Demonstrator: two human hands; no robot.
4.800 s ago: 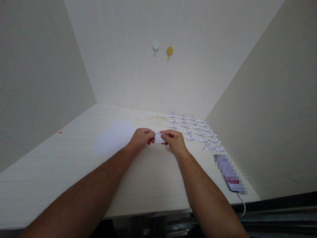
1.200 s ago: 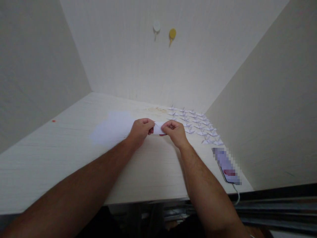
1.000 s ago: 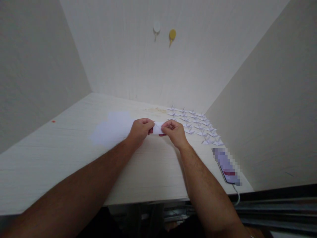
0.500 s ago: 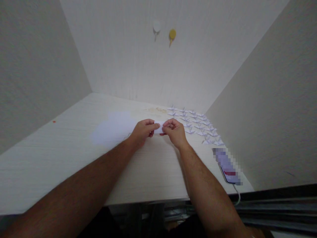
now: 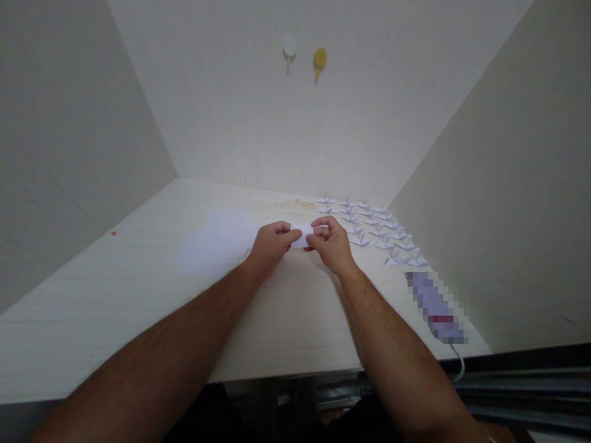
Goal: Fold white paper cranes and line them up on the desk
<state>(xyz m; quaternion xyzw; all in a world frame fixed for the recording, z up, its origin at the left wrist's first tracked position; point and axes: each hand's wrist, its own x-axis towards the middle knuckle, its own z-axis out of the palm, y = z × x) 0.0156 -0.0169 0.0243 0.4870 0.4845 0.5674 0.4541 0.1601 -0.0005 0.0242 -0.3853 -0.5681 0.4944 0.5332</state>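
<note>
A small white piece of paper (image 5: 301,236) is held between both hands above the middle of the table. My left hand (image 5: 273,245) pinches its left end, thumb on top. On the right end, my right hand (image 5: 333,245) has its thumb on the paper, with the index finger raised a little above the top edge. The fingers underneath are mostly hidden. Several folded white paper cranes (image 5: 379,234) stand in rows just beyond and to the right of my right hand. White paper sheets (image 5: 215,240) lie to the left of my left hand.
A phone (image 5: 434,304), blurred out, lies near the right edge with a white cable (image 5: 458,363). The white table (image 5: 281,326) is bounded by walls at the back and sides. A white hook (image 5: 289,48) and a yellow hook (image 5: 320,58) are on the back wall.
The view has shifted slightly. My right index finger has lifted somewhat from the paper's top edge. Both hands still hold the paper.
</note>
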